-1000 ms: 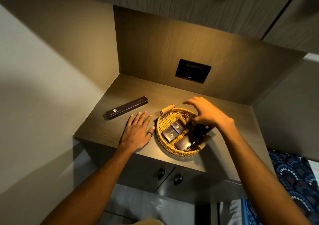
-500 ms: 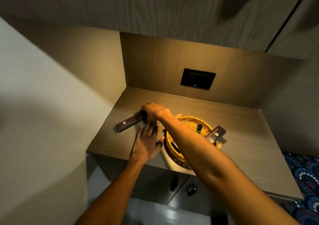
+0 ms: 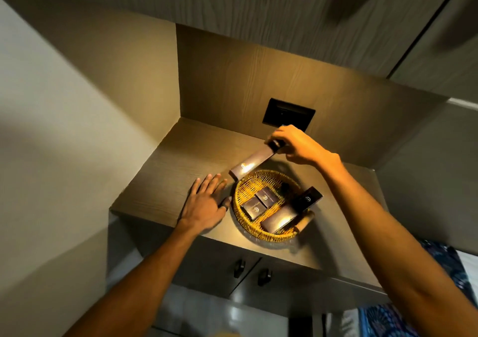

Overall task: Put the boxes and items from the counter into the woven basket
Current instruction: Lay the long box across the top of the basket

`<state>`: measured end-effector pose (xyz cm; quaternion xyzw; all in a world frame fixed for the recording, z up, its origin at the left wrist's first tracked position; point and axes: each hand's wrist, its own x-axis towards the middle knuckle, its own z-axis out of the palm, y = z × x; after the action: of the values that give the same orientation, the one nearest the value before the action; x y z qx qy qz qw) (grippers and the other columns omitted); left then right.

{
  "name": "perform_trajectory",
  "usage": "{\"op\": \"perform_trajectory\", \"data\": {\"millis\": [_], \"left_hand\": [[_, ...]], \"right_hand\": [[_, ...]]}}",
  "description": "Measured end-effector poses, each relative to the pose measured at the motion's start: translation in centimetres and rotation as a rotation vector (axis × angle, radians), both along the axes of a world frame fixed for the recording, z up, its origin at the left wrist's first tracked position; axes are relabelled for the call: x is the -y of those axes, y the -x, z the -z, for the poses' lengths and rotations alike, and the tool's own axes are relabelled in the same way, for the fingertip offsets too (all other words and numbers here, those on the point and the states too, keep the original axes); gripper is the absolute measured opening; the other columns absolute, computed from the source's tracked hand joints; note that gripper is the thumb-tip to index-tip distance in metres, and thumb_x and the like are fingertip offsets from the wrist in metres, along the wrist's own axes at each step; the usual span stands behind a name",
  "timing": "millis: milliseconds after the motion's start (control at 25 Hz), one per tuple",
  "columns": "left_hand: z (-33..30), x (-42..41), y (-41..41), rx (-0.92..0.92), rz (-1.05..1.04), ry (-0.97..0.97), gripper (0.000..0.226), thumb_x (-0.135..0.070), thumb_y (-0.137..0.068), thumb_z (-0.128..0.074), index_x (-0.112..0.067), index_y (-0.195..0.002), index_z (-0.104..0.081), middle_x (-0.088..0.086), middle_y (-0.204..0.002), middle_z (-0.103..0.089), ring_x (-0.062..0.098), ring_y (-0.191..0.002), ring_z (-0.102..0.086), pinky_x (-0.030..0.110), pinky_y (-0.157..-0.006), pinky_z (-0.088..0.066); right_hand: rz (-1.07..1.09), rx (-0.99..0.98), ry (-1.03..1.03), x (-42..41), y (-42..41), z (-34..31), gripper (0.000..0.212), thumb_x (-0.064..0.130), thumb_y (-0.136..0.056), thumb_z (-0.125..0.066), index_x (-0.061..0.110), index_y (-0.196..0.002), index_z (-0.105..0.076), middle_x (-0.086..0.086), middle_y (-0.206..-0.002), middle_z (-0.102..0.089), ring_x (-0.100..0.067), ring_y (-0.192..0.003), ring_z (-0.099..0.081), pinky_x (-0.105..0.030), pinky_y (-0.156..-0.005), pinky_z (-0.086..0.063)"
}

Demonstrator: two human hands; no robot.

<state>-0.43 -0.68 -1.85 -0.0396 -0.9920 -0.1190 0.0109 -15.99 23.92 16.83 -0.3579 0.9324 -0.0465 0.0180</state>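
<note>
Wood-grain desk (image 3: 181,166) set in a lit alcove, above two cabinet doors. On it, near the front edge: a round woven basket (image 3: 241,214) with wooden handles, dark boxes inside. Just left of the basket, the left hand (image 3: 205,204) flat on the surface, fingers spread.

Wicker basket (image 3: 241,197) rough and woven; dark boxes (image 3: 263,197) smooth (faintly glossy); counter (image 3: 181,163) matt wood-grain.

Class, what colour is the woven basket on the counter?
Golden yellow woven basket, seen in the head view, the only view given.
</note>
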Motion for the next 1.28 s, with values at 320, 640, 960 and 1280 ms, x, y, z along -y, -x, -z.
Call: {"op": "perform_trajectory", "data": {"millis": [320,640,960,1280], "left_hand": [[-0.9,-0.3,-0.4,0.045,-0.014,0.002,0.066,-0.059,-0.105,-0.014,-0.028,-0.163,-0.002,0.001,-0.172,0.001,0.02,-0.157,0.005,0.048,-0.127,0.006],[-0.9,-0.2,-0.4,0.044,-0.019,-0.013,0.066,-0.059,-0.105,-0.016,-0.029,-0.163,-0.004,0.001,-0.173,-0.002,0.02,-0.158,0.004,0.048,-0.127,0.004],[-0.4,0.0,-0.2,0.042,-0.014,-0.016,0.062,-0.054,-0.107,-0.017,-0.029,-0.163,-0.004,0.001,-0.172,-0.001,0.021,-0.158,0.005,0.048,-0.127,0.005],[-1.0,-0.6,0.8,0.027,0.053,-0.08,0.057,-0.041,-0.109,-0.024,-0.027,-0.163,-0.01,0.002,-0.172,-0.008,0.021,-0.158,0.0,0.045,-0.126,0.006]], "right_hand": [[0.051,0.079,-0.09,-3.0,-1.3,4.2,0.047,0.008,-0.09,-0.073,0.023,-0.135,-0.066,-0.006,-0.134,-0.062,-0.029,-0.129,-0.051,-0.042,-0.104,-0.047],[0.056,0.059,-0.085,-2.0,-1.1,5.3,0.042,0.014,-0.093,-0.07,0.024,-0.133,-0.067,-0.006,-0.135,-0.062,-0.029,-0.128,-0.053,-0.041,-0.104,-0.046],[0.07,0.082,-0.109,-1.9,-1.2,5.4,0.061,0.016,-0.087,-0.076,0.025,-0.145,-0.057,-0.006,-0.145,-0.056,-0.029,-0.139,-0.048,-0.046,-0.114,-0.043],[0.67,-0.178,0.206,-4.0,-10.1,6.5,0.063,0.042,-0.102,-0.05,0.023,-0.161,-0.035,-0.012,-0.174,-0.017,-0.036,-0.164,-0.006,-0.06,-0.127,-0.009]]}}
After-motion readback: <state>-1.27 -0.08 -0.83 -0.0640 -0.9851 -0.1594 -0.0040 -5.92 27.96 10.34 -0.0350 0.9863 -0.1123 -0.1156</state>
